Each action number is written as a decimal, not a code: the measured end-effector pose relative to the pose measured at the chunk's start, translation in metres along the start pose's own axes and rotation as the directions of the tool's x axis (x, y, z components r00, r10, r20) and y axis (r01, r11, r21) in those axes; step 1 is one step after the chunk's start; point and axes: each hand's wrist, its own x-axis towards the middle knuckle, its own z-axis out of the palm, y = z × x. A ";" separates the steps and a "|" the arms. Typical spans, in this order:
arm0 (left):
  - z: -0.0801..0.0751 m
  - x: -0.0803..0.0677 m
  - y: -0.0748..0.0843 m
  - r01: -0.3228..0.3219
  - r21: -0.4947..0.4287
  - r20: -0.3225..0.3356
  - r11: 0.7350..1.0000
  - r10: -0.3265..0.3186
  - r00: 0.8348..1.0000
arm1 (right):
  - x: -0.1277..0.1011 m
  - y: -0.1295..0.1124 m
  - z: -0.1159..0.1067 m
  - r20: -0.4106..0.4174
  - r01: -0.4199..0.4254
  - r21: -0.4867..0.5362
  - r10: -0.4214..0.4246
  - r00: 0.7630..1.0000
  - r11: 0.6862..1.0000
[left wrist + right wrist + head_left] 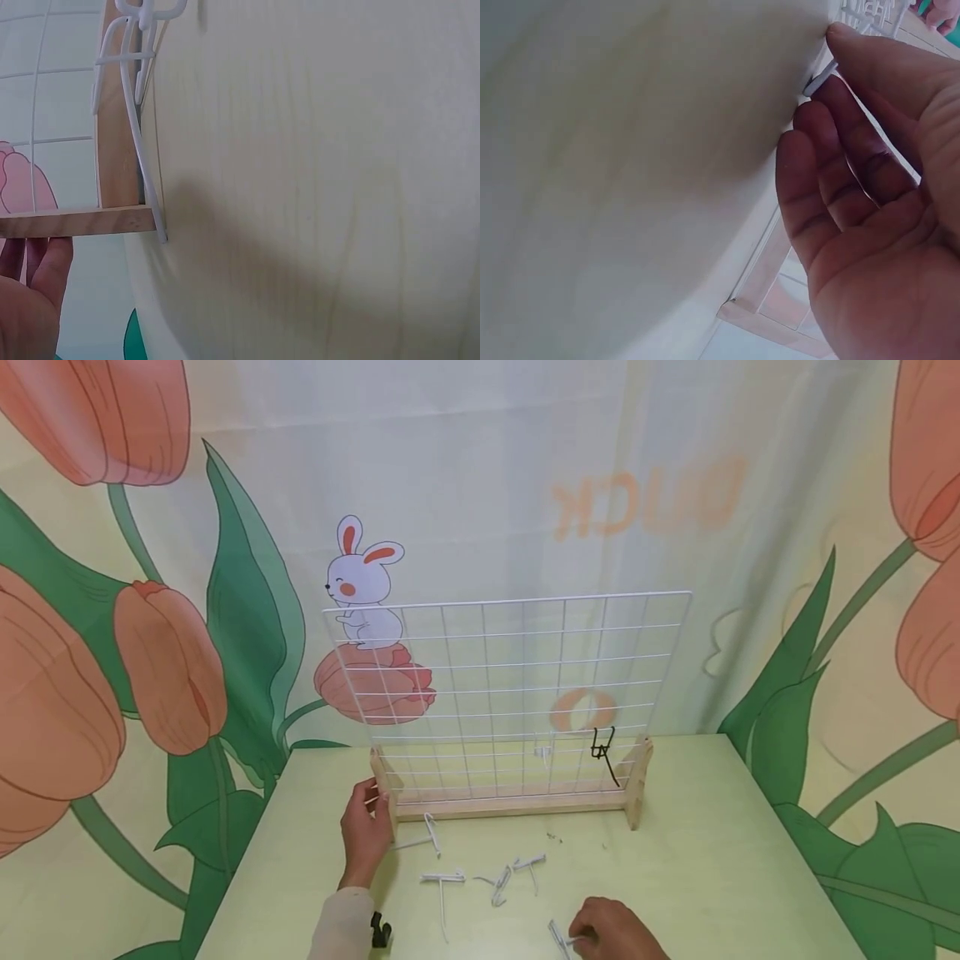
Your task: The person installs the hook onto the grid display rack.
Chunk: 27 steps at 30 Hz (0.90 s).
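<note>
A white wire grid panel (504,647) stands upright in a wooden base (517,807) with a post at each end. My left hand (366,837) is at the left wooden post; in the left wrist view its fingers (52,270) touch the post's outer side (75,222). No finger shows on the inner side. Low at the front, my right hand (615,928) pinches the prong of a white metal hook (557,937) between thumb and index finger. In the right wrist view the other fingers (802,180) are loosely bent, and the prong (821,79) shows at the fingertips.
Several white hooks (442,878) lie on the table (705,860) before the base. A black hook (602,752) hangs at the grid's lower right, with a white hook (543,750) to its left. Small dark bits (554,838) lie near the base. A printed curtain (480,460) hangs behind.
</note>
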 end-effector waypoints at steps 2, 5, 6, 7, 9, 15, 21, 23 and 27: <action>0.000 0.000 -0.001 -0.007 -0.004 0.001 1.000 0.007 1.000 | 0.000 0.000 0.001 0.004 0.006 -0.006 -0.006 1.000 1.000; -0.001 0.000 -0.002 -0.012 -0.010 0.006 1.000 0.012 1.000 | -0.001 -0.002 0.001 0.015 0.022 -0.032 -0.022 1.000 0.999; -0.002 0.000 -0.003 -0.014 -0.008 0.010 1.000 0.014 1.000 | -0.001 -0.003 0.001 0.020 0.026 -0.044 -0.025 0.999 0.999; -0.002 0.000 -0.003 -0.015 -0.009 0.013 1.000 0.015 1.000 | -0.001 -0.003 0.001 0.026 0.029 -0.057 -0.028 0.999 0.998; -0.002 0.001 -0.004 -0.021 -0.008 0.014 1.000 0.021 1.000 | -0.001 -0.005 0.000 0.031 0.037 -0.084 -0.035 0.999 0.996; -0.002 0.001 -0.005 -0.024 -0.024 0.009 0.999 0.024 1.000 | -0.001 -0.005 -0.001 0.038 0.020 -0.078 -0.017 0.999 0.997; -0.003 0.000 -0.006 -0.029 -0.009 -0.005 1.000 0.029 1.000 | -0.005 -0.006 -0.001 0.011 -0.029 -0.011 0.029 1.000 1.000; -0.003 0.000 -0.005 -0.044 -0.007 -0.002 0.999 0.044 0.999 | -0.006 -0.006 -0.001 -0.005 -0.027 -0.003 0.027 1.000 1.000; -0.002 0.000 -0.006 -0.062 -0.006 0.003 0.998 0.062 0.998 | -0.007 -0.007 -0.001 -0.026 -0.010 -0.001 0.010 1.000 1.000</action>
